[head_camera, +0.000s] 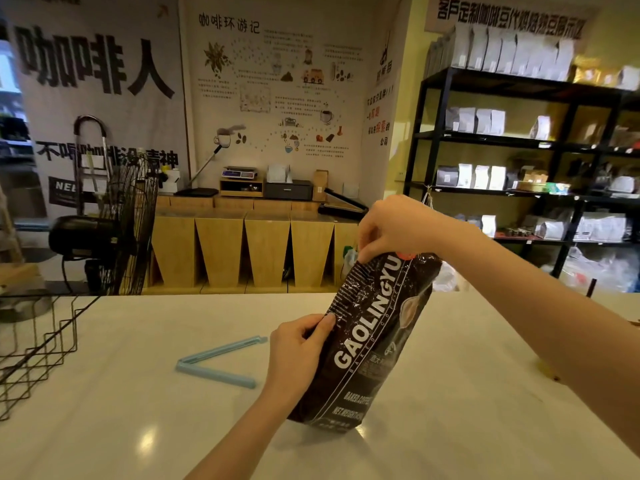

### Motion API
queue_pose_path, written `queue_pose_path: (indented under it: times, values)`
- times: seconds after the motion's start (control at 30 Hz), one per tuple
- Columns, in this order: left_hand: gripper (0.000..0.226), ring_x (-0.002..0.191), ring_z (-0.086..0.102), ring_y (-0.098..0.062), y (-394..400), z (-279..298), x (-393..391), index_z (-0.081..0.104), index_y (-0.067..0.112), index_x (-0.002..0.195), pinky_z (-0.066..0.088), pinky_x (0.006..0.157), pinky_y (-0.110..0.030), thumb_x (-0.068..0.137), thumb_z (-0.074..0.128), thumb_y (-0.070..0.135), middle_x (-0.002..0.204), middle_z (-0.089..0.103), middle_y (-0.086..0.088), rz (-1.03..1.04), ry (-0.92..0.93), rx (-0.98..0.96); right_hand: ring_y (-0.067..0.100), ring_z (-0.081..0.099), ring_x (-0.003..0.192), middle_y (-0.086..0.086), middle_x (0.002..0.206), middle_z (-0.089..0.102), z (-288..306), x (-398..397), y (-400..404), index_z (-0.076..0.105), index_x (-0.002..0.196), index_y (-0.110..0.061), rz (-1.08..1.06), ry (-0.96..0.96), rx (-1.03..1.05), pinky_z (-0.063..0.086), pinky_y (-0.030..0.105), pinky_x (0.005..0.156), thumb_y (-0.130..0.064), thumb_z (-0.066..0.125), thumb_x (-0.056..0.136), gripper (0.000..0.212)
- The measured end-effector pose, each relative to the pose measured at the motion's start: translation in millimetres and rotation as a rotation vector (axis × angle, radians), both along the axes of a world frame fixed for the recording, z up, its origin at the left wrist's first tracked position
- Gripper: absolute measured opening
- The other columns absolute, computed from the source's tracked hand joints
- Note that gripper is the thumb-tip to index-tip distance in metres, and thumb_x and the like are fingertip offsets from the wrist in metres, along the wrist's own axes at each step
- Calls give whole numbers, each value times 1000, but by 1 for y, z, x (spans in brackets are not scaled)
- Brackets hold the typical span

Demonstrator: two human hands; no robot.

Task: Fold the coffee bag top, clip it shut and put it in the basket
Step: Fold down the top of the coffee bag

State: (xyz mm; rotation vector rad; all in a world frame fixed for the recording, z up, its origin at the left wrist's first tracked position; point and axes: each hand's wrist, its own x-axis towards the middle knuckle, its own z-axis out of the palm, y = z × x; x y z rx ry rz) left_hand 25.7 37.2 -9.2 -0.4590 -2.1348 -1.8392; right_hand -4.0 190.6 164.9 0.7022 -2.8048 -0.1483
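Note:
A dark brown coffee bag (372,341) with white "GAOLINGYU" lettering stands tilted on the white counter, its base resting near the front. My left hand (299,351) grips its left side around mid-height. My right hand (394,230) pinches the bag's top edge from above. A light blue clip (216,362) lies spread in a V on the counter, left of the bag and apart from both hands. A black wire basket (38,344) sits at the counter's left edge.
The white counter (450,375) stretches across the front. Behind it stand a black floor fan (114,230), wooden bins (242,247) and a black shelf rack (519,150) with pale bags.

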Motion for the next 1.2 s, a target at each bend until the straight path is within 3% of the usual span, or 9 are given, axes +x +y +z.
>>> queue_pose_path:
  times: [0.17,0.23,0.3,0.4,0.47,0.57,0.87,1.0,1.2]
  values:
    - [17,70,68,-4,-3,-3,-3,68,33,84,55,65,-23,88,53,28,73,74,10,-4,-5,-1,2,61,79,-12,84,65,13,12,19,70,89,-23,33,-218,-243,50,17,72,-27,68,77,12]
    - [17,72,65,6,-1,-3,-1,64,27,99,51,62,-12,88,52,30,78,70,17,6,9,0,3,59,83,-10,89,65,12,13,19,70,90,-25,9,-240,-221,50,19,76,-26,72,74,16]
    - [21,79,58,18,1,-3,4,51,39,105,46,62,-5,85,53,42,89,60,28,37,67,-27,9,60,88,-4,97,67,10,11,18,70,93,-23,-2,-221,-204,52,25,81,-22,73,73,20]
    - [31,96,56,9,4,-3,7,48,47,100,45,80,-16,73,53,63,103,54,31,82,220,-159,16,64,88,2,98,70,10,10,15,72,94,-19,9,-193,-194,54,30,82,-20,73,73,21]
    - [41,101,50,10,5,-4,7,55,40,107,43,86,-18,72,57,61,108,49,32,86,213,-175,18,66,85,2,93,71,9,10,14,72,92,-17,12,-179,-188,55,28,80,-20,73,73,19]
    - [48,95,48,16,5,-2,8,58,31,115,41,73,-4,70,61,47,105,48,34,76,123,-79,14,63,82,-3,85,67,6,10,13,73,88,-16,32,-153,-213,52,24,76,-19,72,74,14]
    - [28,88,52,24,1,-8,11,67,22,103,44,62,-1,75,66,24,98,57,30,25,53,112,13,60,91,0,100,63,6,7,16,70,81,-20,74,-207,-300,50,24,81,-21,69,77,4]
    - [21,84,60,14,-2,-7,17,67,37,88,48,59,-7,78,65,19,84,67,31,-29,-18,235,4,52,92,-8,103,55,2,5,19,71,85,-15,88,-219,-356,41,13,77,-22,69,77,11]
    - [21,85,63,9,-5,-8,26,67,40,84,50,57,-9,75,65,22,88,66,28,-36,-40,308,6,63,80,-7,81,67,4,8,13,69,75,-27,131,-227,-405,51,16,71,-23,70,75,4]
